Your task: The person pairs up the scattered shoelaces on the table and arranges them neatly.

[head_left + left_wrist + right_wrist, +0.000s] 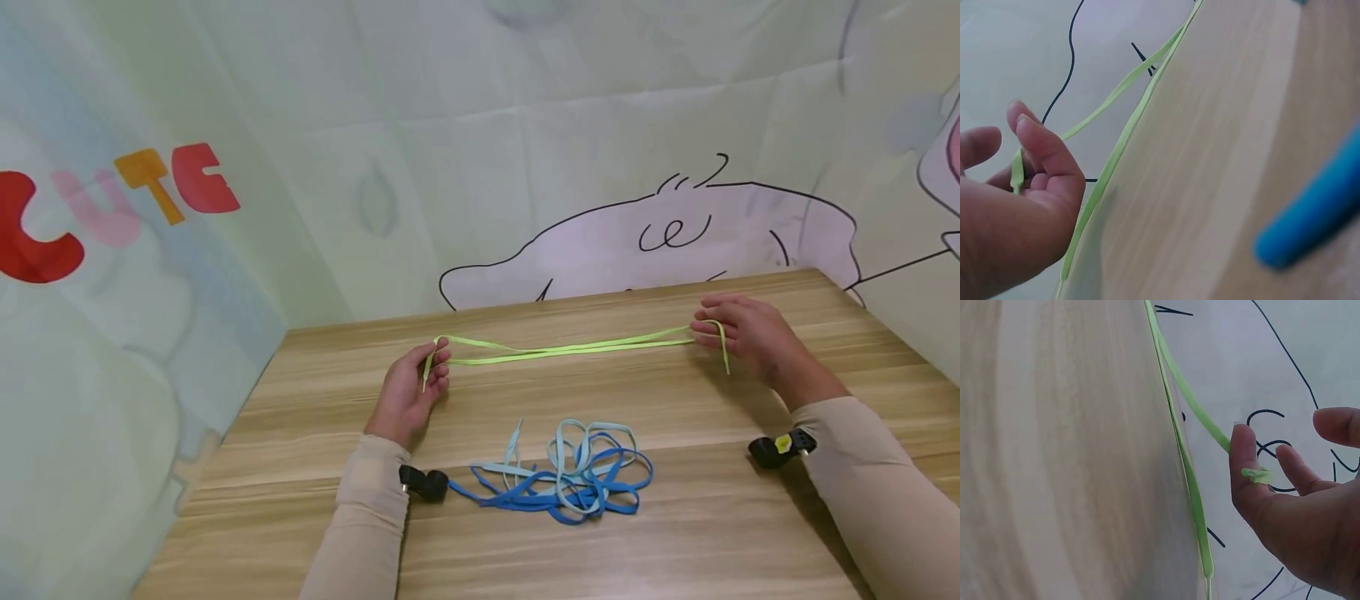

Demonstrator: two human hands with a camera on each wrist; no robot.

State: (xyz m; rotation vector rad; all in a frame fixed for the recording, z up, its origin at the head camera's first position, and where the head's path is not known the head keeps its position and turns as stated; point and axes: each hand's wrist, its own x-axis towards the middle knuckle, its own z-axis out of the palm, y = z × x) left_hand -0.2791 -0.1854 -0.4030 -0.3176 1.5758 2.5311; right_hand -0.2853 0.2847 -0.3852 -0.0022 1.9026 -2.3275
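A yellow-green flat shoelace (555,352) stretches between both hands in two long strands that run close together in the middle. My left hand (411,387) holds one end of it with curled fingers, the thumb standing apart in the left wrist view. A short tip hangs down past those fingers. At the right, the lace passes among the fingers of my right hand (750,333), and its end droops over the back of that hand. Nearer me lies a loose tangle of a light-blue shoelace (558,450) and a darker blue shoelace (517,500).
The wood-grain table (675,533) reaches back to a printed cloth (420,150) with cartoon lines and letters. Black wrist cameras (423,483) hang below both sleeves. The blue tangle lies between the two forearms, its left tip beside the left wrist camera.
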